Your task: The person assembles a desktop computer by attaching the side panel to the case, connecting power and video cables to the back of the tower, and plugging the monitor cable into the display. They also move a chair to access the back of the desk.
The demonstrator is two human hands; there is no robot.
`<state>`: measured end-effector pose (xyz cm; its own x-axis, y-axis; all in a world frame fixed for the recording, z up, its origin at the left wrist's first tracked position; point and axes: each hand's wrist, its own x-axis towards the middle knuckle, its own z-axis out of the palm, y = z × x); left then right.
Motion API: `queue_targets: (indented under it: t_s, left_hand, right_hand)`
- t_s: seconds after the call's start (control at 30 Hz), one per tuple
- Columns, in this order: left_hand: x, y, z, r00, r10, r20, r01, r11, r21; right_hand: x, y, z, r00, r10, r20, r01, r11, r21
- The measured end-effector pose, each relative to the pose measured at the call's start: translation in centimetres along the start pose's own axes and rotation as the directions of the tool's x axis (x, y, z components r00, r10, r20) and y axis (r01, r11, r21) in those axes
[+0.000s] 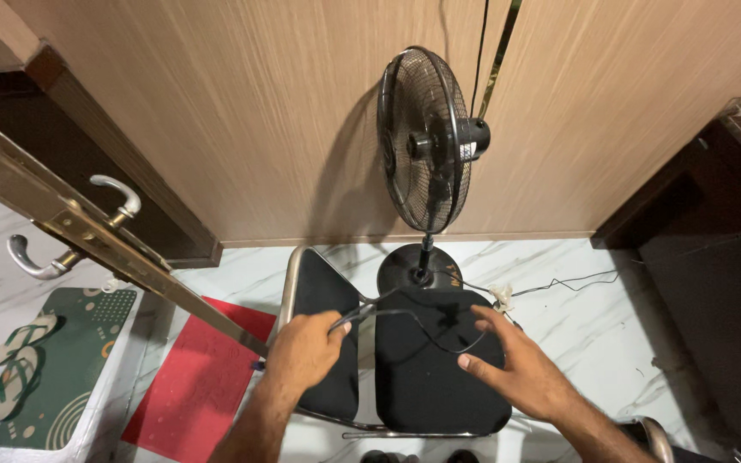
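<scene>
2 hands work over a black chair [439, 377] at lower centre. left hand [304, 350] has fingers clamped on a black cable [413, 321], lifting it off the seat. right hand [516, 364], fingers apart, hovers just beside the drooping loop. pedestal fan [426, 141] stands behind.

Thin black cable [422, 330] over the chair seat [439, 377]

I see one end pinched in my left hand [306, 351] above the seat's left edge; from there it sags in a loose loop across the black cushion toward its right side, near my open right hand [516, 364].
</scene>
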<state>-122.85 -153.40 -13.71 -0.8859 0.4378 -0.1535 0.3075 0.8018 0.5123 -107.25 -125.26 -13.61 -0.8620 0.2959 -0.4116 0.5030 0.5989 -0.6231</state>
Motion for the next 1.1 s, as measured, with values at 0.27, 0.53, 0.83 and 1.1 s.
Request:
queue_targets:
  t_s: [0.27, 0.53, 0.83, 1.1]
  left_hand:
    - [-2.0, -2.4, -0.7, 0.993, -0.077, 0.087, 0.067, 0.991, 0.116]
    - [-5.7, 2.2, -4.0, 0.989, -0.077, 0.123, 0.090, 0.990, -0.108]
    - [-5.9, 9.3, -1.5, 0.966, 0.148, 0.210, -0.022, 0.862, -0.506]
    - [-5.6, 15.3, 2.0, 0.796, 0.452, 0.402, 0.332, 0.230, -0.915]
  right_hand:
    - [0.1, 0.3, 0.4, 0.994, -0.096, 0.051, 0.089, 0.988, 0.123]
    - [-0.2, 1.3, 0.6, 0.997, -0.012, 0.078, -0.010, 0.958, 0.285]
    - [-4.4, 1.0, 2.0, 0.948, -0.115, 0.298, -0.007, 0.925, 0.380]
    - [-10.2, 0.5, 2.3, 0.987, -0.157, 0.039, 0.129, 0.907, 0.400]
